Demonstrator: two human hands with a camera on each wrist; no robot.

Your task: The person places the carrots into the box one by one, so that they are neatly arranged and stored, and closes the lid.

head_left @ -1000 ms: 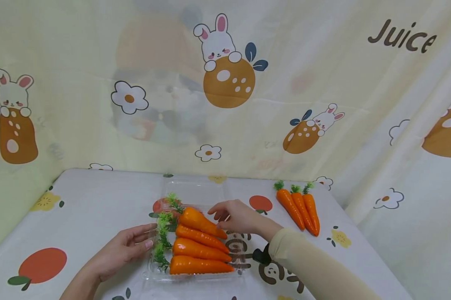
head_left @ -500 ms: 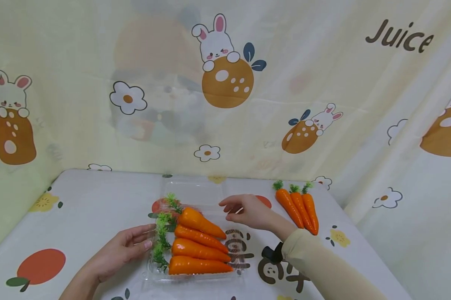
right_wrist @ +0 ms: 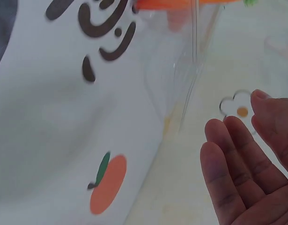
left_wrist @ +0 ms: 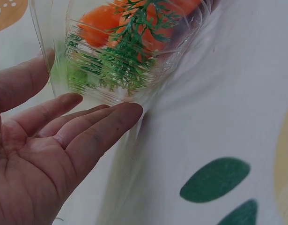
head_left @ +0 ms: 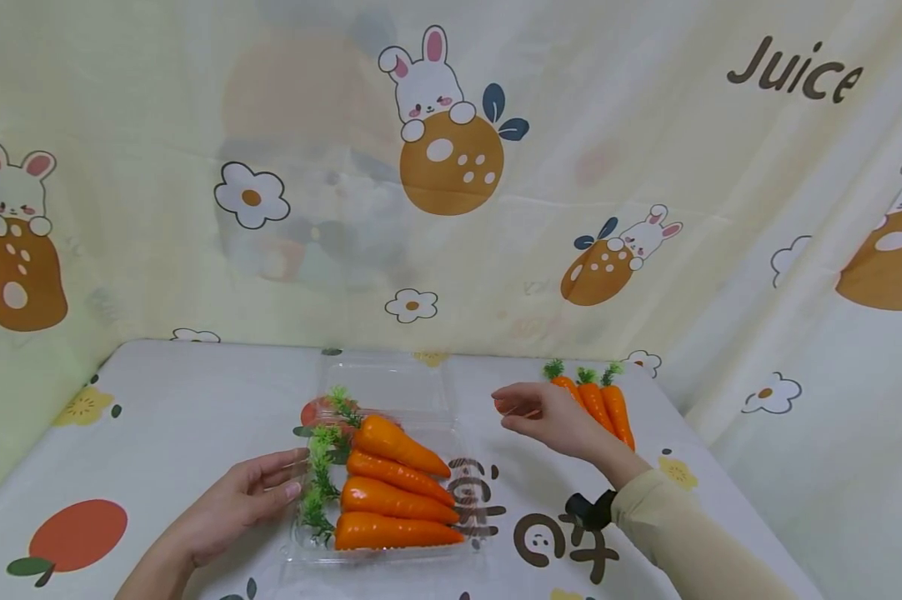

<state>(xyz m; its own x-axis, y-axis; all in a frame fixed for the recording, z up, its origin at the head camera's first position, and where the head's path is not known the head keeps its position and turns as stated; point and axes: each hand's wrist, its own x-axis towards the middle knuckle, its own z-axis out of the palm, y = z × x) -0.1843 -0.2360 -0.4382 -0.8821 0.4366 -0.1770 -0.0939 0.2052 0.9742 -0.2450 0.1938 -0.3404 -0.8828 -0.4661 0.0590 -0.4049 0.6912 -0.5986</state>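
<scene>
Several orange toy carrots (head_left: 402, 497) with green tops lie side by side in a clear plastic box (head_left: 469, 533), its lid (head_left: 387, 379) folded back behind it. My left hand (head_left: 244, 504) is at the box's left side, fingers extended; in the left wrist view the fingertips (left_wrist: 129, 112) reach right to the ribbed wall, beside the carrot greens (left_wrist: 120, 65). To the right of the box, my right hand (head_left: 548, 417) hovers with nothing in it, fingers loosely bent. Behind it lie three more carrots (head_left: 614, 408), partly covered by the hand and wrist in the head view.
A white printed cloth (head_left: 218, 400) covers the table, and a cream curtain (head_left: 308, 275) with rabbit prints hangs along the back and sides. A black wrist device (head_left: 593, 510) sits under the right sleeve (head_left: 684, 533).
My right hand has left the rearmost carrot in the box and moved right, toward the three loose carrots. The left hand stays at the box's side.
</scene>
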